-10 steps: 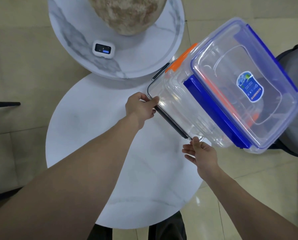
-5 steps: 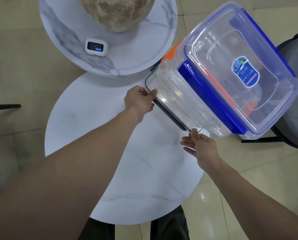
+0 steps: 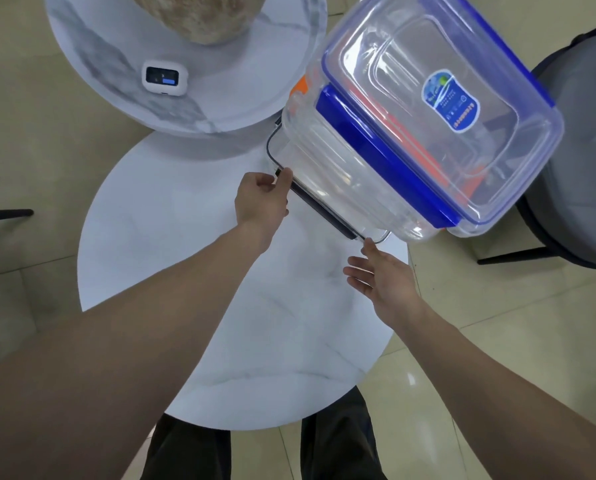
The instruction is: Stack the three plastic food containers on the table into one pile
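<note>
Clear plastic pile (image 3: 410,133) stands at table's (image 3: 172,265) far right edge, three containers counted: blue-lidded top, orange-clipped middle, dark-rimmed bottom. Long axis runs diagonally, near-right to far-left. My left hand (image 3: 262,199) pinches bottom rim's near-left corner. My right hand (image 3: 383,275) spread flat, empty, fingertip just at near-right corner.

Clear top container (image 3: 410,109) with blue rim and clips, blue-and-white label (image 3: 450,102). Clear middle container (image 3: 327,157), orange clips. Clear bottom container (image 3: 289,157), dark grey clip. Pale white surface (image 3: 185,271), faint grey veins. Grey-veined white marble surface (image 3: 255,84). White device (image 3: 165,77), black screen. Beige floor (image 3: 30,150) tiles.
</note>
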`<state>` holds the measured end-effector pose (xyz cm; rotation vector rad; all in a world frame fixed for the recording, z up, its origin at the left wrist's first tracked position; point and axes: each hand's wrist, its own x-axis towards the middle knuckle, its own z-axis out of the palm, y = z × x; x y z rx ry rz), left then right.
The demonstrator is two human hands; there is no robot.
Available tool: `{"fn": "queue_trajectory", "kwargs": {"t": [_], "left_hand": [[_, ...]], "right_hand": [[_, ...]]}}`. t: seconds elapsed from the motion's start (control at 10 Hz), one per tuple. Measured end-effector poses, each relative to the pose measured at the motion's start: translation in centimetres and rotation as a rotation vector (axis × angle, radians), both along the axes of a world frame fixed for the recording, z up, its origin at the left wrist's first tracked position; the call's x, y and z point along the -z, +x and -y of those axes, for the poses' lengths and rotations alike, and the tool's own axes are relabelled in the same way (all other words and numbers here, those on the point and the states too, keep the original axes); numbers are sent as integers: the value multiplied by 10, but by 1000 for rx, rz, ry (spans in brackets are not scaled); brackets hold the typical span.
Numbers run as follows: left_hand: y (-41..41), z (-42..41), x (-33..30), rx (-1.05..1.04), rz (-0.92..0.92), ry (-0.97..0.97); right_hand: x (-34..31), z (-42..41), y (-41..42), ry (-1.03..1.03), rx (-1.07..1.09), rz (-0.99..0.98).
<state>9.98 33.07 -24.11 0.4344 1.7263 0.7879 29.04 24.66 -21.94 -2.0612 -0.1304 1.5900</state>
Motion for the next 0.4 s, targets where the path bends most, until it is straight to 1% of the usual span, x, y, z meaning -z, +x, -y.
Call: {"fn": "queue_trajectory", "kwargs": {"t": [0.1,0.2,0.3,0.4], "left_hand": [[-6,15,-3,99,-99,12],[-18,39,-16,258,-257,78],[-37,60,-41,371,-409,156],[-58,78,-74,422,-500,272]], "right_hand": [[-2,11,-3,-5,-57,32],[-11,23,-12,60,-197,127],[-28,29,-28,136,-343,212],[-59,25,-50,230,-440,275]]}}
